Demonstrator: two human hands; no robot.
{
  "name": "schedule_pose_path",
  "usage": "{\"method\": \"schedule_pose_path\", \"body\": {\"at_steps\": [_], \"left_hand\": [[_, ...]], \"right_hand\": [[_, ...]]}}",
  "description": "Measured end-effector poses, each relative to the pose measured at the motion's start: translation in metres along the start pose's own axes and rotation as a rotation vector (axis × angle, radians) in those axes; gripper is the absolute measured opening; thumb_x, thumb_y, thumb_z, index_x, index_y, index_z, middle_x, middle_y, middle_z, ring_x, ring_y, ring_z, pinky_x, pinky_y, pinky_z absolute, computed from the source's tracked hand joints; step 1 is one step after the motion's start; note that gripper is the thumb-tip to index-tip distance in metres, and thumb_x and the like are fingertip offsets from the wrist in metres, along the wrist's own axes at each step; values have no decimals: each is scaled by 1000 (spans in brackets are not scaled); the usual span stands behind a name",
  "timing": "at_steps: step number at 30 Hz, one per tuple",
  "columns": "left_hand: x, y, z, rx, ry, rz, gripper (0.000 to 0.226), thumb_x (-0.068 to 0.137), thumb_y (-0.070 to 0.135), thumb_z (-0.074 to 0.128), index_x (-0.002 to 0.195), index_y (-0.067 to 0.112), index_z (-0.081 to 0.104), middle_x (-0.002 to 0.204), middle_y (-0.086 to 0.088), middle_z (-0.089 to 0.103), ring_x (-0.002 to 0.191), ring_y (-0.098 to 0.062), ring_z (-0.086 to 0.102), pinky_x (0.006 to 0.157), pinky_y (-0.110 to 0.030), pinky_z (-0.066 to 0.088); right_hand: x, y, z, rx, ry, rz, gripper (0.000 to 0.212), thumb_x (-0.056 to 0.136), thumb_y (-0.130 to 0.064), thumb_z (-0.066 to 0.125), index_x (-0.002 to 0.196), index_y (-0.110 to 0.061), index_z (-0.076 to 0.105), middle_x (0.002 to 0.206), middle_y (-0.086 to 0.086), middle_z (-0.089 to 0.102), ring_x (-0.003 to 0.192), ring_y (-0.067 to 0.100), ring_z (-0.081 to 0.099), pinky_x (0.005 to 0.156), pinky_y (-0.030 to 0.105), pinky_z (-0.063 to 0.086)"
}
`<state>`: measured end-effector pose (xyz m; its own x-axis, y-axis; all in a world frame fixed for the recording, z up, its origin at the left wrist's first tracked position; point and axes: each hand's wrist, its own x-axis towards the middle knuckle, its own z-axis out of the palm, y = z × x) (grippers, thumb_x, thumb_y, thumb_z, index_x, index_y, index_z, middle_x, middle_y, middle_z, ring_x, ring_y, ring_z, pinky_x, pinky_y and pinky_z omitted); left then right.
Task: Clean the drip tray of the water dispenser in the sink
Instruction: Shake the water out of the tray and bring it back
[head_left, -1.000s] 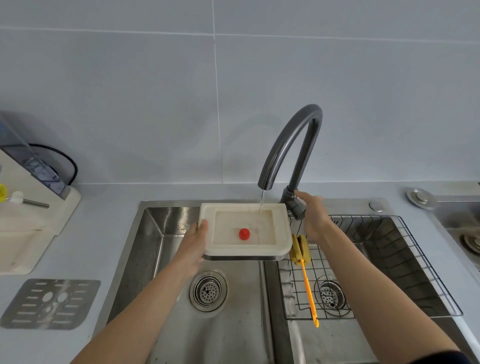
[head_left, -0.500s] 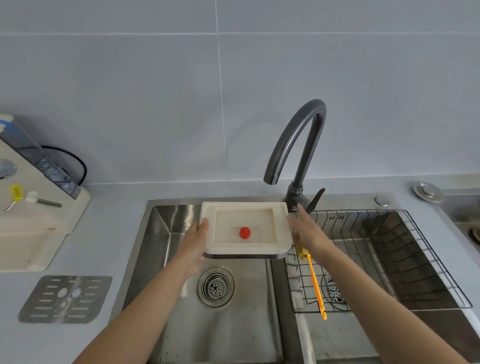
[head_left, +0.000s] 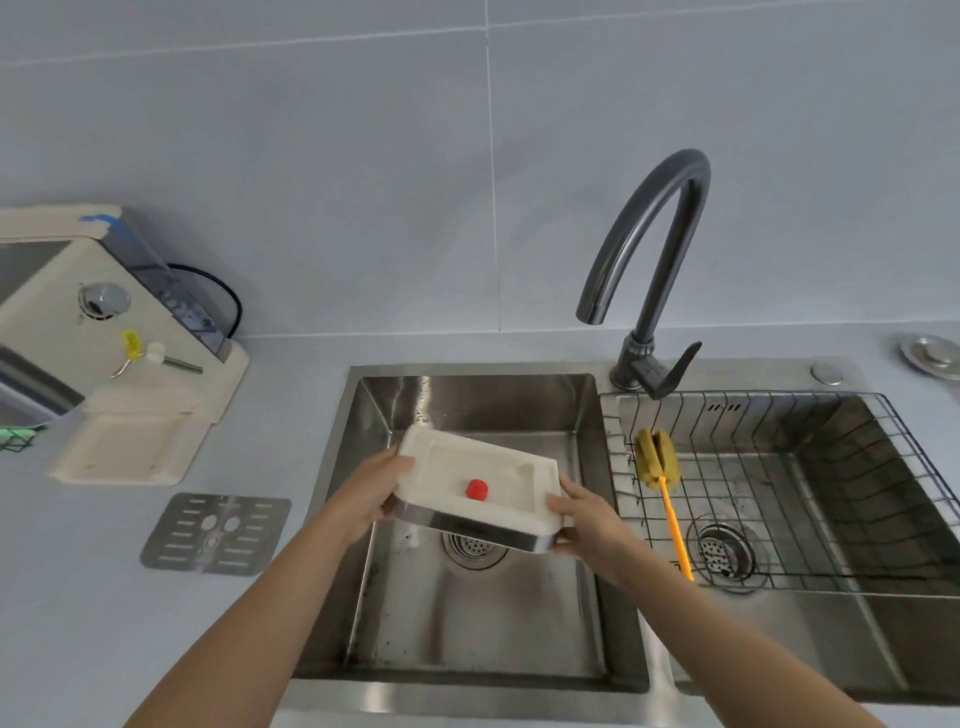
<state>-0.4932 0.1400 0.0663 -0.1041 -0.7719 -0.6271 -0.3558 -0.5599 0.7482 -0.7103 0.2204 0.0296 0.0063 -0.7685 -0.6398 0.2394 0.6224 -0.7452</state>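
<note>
I hold the tray (head_left: 478, 488) tilted over the left basin (head_left: 467, 613), left hand (head_left: 376, 493) and right hand (head_left: 584, 519) clamped on its ends, and I judge wet plastic could slip, or the red float (head_left: 477, 489) drop toward the drain (head_left: 474, 546).

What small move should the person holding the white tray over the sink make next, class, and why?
Probably tip the tray further so its water runs into the left basin. Both the left hand and the right hand grip it, already tilted, above the drain, and no water runs from the tap.
</note>
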Motion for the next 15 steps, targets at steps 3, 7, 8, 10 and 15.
{"method": "schedule_pose_path", "body": {"at_steps": [3, 7, 8, 10, 15], "left_hand": [[-1, 1, -8, 67, -14, -11, 35, 93, 19, 43, 128, 16, 50, 101, -5, 60, 90, -18, 54, 74, -31, 48], [-5, 10, -19, 132, -80, 8, 45, 92, 41, 44, 134, 24, 44, 124, -4, 49, 123, -24, 42, 103, -49, 40], [-6, 14, -21, 151, -112, 12, 48, 90, 45, 45, 134, 26, 42, 134, -3, 42, 131, -24, 34, 107, -51, 35], [-8, 19, -23, 195, -166, 12, 48, 88, 43, 50, 132, 28, 41, 143, -3, 35, 137, -23, 27, 111, -54, 26], [-4, 26, -20, 308, -167, -2, 64, 81, 34, 64, 137, 19, 36, 145, -3, 35, 138, -24, 27, 112, -50, 22]], "right_hand": [[1, 3, 4, 47, -45, 61, 32, 97, -9, 36, 127, -18, 46, 97, 3, 58, 85, 23, 58, 63, 33, 52], [4, 0, 4, 132, -76, 148, 36, 95, -16, 45, 126, 2, 46, 99, 11, 56, 85, 24, 58, 60, 34, 54], [6, 0, 2, 119, -108, 148, 41, 93, -21, 49, 127, 1, 47, 103, 12, 56, 87, 24, 59, 60, 32, 56], [7, -2, -2, 59, -186, 146, 45, 88, -26, 56, 125, -1, 50, 105, 11, 56, 87, 22, 60, 60, 26, 58], [15, -8, -9, -8, -270, 160, 32, 80, -24, 66, 103, -3, 59, 85, 5, 55, 57, 8, 61, 56, 18, 57]]}}
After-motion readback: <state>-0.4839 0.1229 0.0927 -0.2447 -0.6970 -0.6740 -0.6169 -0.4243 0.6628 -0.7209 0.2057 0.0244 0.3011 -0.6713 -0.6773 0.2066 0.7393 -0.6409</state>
